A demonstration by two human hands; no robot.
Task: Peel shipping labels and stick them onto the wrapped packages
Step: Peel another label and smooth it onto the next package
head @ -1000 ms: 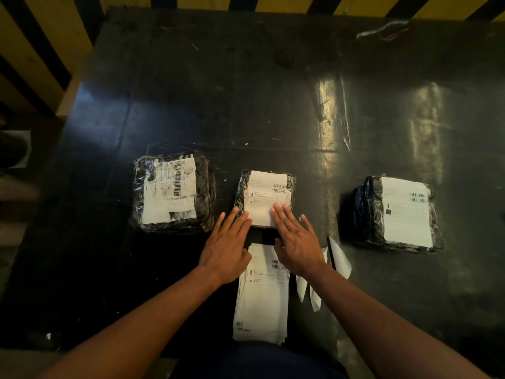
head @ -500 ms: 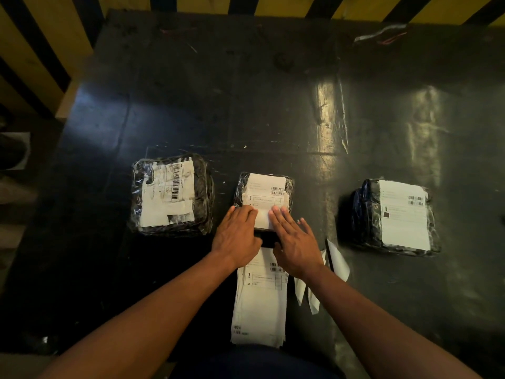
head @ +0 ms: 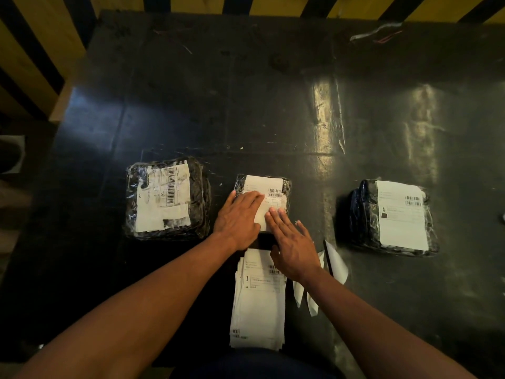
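- The left pack (head: 167, 198) sits on the black table (head: 246, 105). It has a crinkly label (head: 164, 199) on top. It looks done, so leave it be.
- The left hand (head: 237, 217) lies flat on the middle pack (head: 262, 201). Its fingers are straight and close together, and they press on the left part of the new label (head: 269, 191).
- The right hand (head: 293, 243) is flat too. Its fingers are straight and a little apart, and the tips touch the near right part of that label.
- The step now looks like rubbing the label down. To do it well, I think the hands should slide from the middle out to the edges, so no bumps stay. The corners need a good push, as the plastic wrap is bumpy and slippery.
- The pack is small and light. One hand should hold it while the other rubs, or it may slide.
- The label stack (head: 258, 299) lies just near the pack, partly under the right wrist. A quick arm move could knock it.
- Peeled strips (head: 334, 259) lie just right of the stack. They could stick to a sleeve or hand.
- The right pack (head: 393, 217) sits well apart and has a smooth label (head: 401, 214) on it. Nothing blocks the hands there.
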